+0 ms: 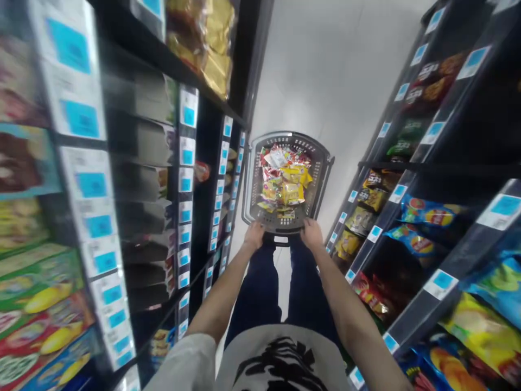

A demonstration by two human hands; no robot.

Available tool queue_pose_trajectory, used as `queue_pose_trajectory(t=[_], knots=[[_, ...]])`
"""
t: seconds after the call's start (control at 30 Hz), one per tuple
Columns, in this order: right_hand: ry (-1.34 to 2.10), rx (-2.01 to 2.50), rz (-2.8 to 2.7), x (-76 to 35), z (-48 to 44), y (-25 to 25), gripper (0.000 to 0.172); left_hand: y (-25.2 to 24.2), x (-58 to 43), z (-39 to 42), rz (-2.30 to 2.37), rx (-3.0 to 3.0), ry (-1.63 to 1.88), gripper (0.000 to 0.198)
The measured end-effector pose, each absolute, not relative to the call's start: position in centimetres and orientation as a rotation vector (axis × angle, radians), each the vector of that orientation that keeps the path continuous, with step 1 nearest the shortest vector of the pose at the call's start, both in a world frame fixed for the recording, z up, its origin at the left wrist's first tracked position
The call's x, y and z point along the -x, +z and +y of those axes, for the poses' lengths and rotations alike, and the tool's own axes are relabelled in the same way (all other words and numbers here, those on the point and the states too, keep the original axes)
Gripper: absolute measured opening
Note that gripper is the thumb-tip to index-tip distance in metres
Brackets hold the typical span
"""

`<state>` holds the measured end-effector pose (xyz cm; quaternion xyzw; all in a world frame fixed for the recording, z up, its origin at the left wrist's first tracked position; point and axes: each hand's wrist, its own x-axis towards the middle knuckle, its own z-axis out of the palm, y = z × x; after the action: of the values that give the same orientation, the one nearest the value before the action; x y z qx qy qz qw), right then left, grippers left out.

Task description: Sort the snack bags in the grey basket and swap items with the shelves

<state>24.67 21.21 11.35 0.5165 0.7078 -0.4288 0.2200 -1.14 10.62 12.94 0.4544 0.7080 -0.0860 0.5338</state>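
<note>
A grey plastic shopping basket (272, 220) is in front of my legs in the middle of the head view, tilted toward me. Inside it lies a pile of snack packets (291, 190), mostly yellow, with red and white ones toward the far end. My left hand (255, 233) grips the basket's near rim at its left corner. At the right corner, my right hand (312, 233) is closed on the same rim. The fingertips of both hands are partly hidden by the rim.
Dark shelves with blue and white price labels (187, 157) rise close on my left, holding cartons and packets. On the right, other shelves hold bagged snacks (427, 212). A pale floor (325, 70) runs between them.
</note>
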Motion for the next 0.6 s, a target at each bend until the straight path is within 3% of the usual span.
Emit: queue_pose_trajectory(t=[0.17,0.3,0.43,0.6], knots=[[-1.172,-1.255,2.005,-24.9,19.8,8.6,0.045,11.9,-0.6,6.6,1.841,-0.995,-0.258,0.051],[-1.109,-1.27,1.909,-27.3,16.6,12.3,0.039,15.5,-6.0,1.5,1.917,-0.763,-0.411,0.043],[-0.968,-1.329,1.605,-31.3,13.1,16.7,0.037,17.2,-10.4,-1.8,1.848,-0.516,-0.594,0.053],[-0.951,-1.321,1.417,-33.9,12.5,17.6,0.045,17.5,-8.7,-2.3,1.929,-0.433,-0.664,0.047]])
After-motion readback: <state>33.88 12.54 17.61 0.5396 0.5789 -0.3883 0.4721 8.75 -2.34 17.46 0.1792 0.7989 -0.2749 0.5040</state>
